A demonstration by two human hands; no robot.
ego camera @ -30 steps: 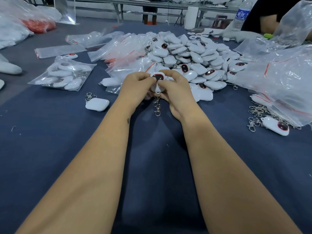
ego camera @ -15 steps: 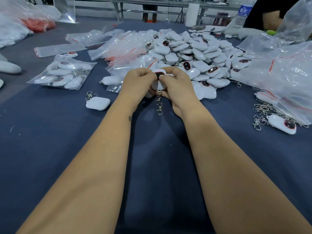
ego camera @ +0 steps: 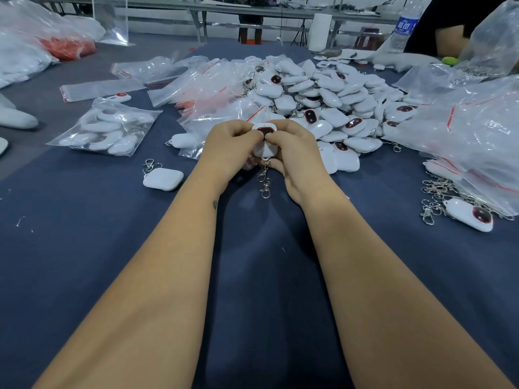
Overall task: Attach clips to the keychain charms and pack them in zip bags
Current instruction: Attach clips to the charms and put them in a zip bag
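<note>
Both hands hold one white keychain charm (ego camera: 264,146) with a dark red-rimmed face, above the blue cloth near the table's middle. My left hand (ego camera: 227,148) grips its left side and my right hand (ego camera: 295,153) its right side, thumbs on the face. A silver metal clip (ego camera: 265,182) hangs from the charm's lower end on a short chain. Behind the hands lies a big heap of white charms (ego camera: 323,94). Empty zip bags (ego camera: 207,88) with red seal strips lie left of the heap.
A filled zip bag (ego camera: 106,127) lies at the left, with a clipped charm (ego camera: 163,178) in front of it. At the right are loose clips (ego camera: 435,197), another charm (ego camera: 471,214) and large plastic bags (ego camera: 477,127). A second person's arm (ego camera: 446,40) and a water bottle (ego camera: 404,26) are far right.
The hands and the charm stay in almost the same place. The charm has turned slightly so more of its dark face shows between the thumbs.
</note>
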